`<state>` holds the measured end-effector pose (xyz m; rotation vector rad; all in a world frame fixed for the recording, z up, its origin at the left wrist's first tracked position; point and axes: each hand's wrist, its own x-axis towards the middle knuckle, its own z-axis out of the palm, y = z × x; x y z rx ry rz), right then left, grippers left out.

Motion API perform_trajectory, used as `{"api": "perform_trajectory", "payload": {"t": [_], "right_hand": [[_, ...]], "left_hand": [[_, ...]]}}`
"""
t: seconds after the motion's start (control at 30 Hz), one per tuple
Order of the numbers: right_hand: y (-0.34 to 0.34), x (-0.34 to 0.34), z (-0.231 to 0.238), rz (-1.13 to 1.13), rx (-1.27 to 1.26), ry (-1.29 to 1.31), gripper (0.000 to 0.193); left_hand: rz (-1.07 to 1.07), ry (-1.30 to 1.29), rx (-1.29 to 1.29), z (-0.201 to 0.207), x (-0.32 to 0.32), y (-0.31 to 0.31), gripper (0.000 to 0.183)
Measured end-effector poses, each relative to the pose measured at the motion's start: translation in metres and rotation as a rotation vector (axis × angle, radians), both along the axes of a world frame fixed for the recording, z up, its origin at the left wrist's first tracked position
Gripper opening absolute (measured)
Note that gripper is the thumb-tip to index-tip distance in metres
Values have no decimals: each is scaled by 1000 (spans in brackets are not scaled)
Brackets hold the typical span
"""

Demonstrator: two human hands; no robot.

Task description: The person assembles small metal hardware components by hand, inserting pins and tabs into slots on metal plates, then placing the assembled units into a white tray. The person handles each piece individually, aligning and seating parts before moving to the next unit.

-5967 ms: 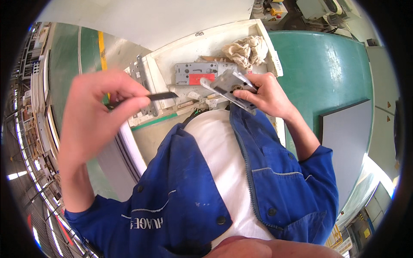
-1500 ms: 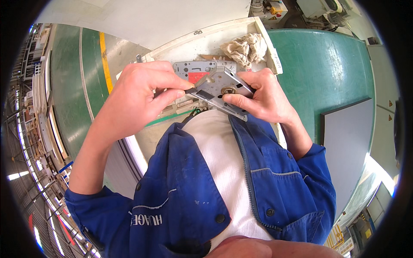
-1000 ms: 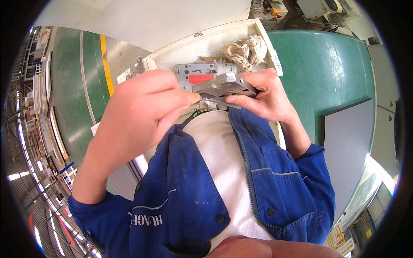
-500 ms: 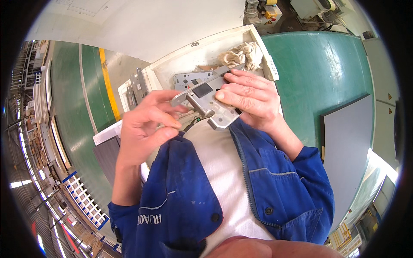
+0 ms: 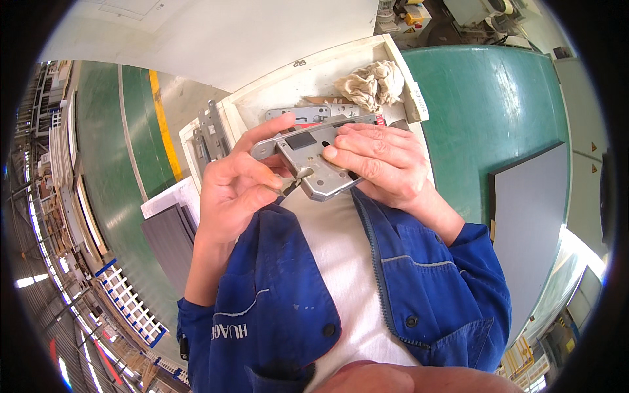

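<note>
A grey metal mortise lock (image 5: 318, 157) with a long faceplate and a dark square patch is held up in front of my chest, tilted. My right hand (image 5: 383, 157) is closed on its right side, thumb and fingers lying across the case. At the left end of the lock is my left hand (image 5: 239, 173): its index finger reaches past the faceplate, and the thumb and another finger are bent close together by the lower corner. Whether anything small sits between those fingertips is hidden. Behind the lock, another grey metal plate (image 5: 278, 114) with holes is partly covered.
A shallow white wooden tray (image 5: 262, 85) stands beyond my hands, with a crumpled beige cloth (image 5: 373, 85) in it. More metal lock parts (image 5: 211, 131) stand at its left. Dark panels (image 5: 167, 232) lie lower left; a large grey panel (image 5: 531, 216) is at the right.
The lock has tilted and shifted slightly left and down. My left hand has moved right, closer to it, with the index finger now stretched past the faceplate. More of the tray shows.
</note>
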<state>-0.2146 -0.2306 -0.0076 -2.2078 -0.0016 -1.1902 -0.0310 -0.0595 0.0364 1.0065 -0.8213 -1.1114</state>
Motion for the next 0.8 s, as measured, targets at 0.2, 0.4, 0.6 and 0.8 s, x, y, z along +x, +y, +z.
{"api": "perform_trajectory", "payload": {"t": [0.2,0.4,0.6,0.8], "right_hand": [[-1,2,-6,10,4,-49,39],[0,-4,-10,-83,-157,-44,30],[4,-6,-17,-178,-282,-141,30],[-11,-5,-26,-190,-457,-225,27]], "left_hand": [[-33,-78,-13,-3,3,3,10],[-25,-158,-47,0,-1,3,10],[-52,-324,-45,11,1,-2,14],[-102,-181,135,20,-4,-5,16]]}}
